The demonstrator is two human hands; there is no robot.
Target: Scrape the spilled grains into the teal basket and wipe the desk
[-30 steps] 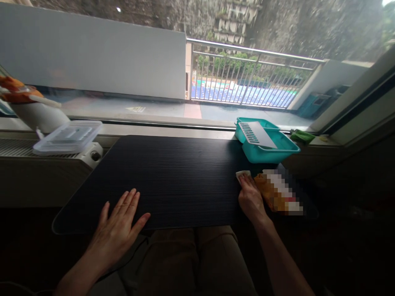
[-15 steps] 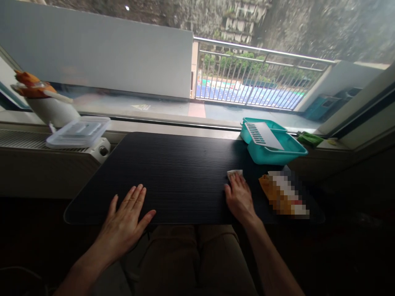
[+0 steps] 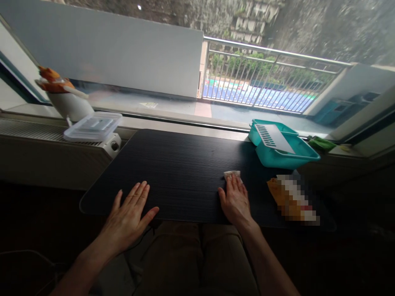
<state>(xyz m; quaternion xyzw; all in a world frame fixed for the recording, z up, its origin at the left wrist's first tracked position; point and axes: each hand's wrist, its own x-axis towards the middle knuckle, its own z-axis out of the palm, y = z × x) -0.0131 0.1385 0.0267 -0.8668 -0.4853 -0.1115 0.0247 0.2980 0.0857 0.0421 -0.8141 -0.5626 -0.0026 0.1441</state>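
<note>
My right hand (image 3: 236, 202) lies on the right half of a black table top (image 3: 173, 160). Its fingers press down on a small folded white tissue (image 3: 231, 173), whose far edge sticks out past the fingertips. My left hand (image 3: 131, 213) rests palm down at the near left edge of the table, fingers stretched and thumb apart, with nothing in it. To the right of my right hand lies an orange and white packet (image 3: 291, 201), partly blurred out. Behind that packet, a turquoise plastic basket (image 3: 284, 158) stands at the table's far right corner.
A white slotted plate (image 3: 274, 137) lies across the basket. Beyond the table is a windowsill with a green cloth (image 3: 321, 144). At left, a clear plastic lid or box (image 3: 94, 126) sits on a radiator (image 3: 46, 131), near a white pot with an orange top (image 3: 69, 105).
My right hand has slid a little to the left over the table with the tissue under its fingers. My left hand stays on the near edge. The view has shifted slightly.
</note>
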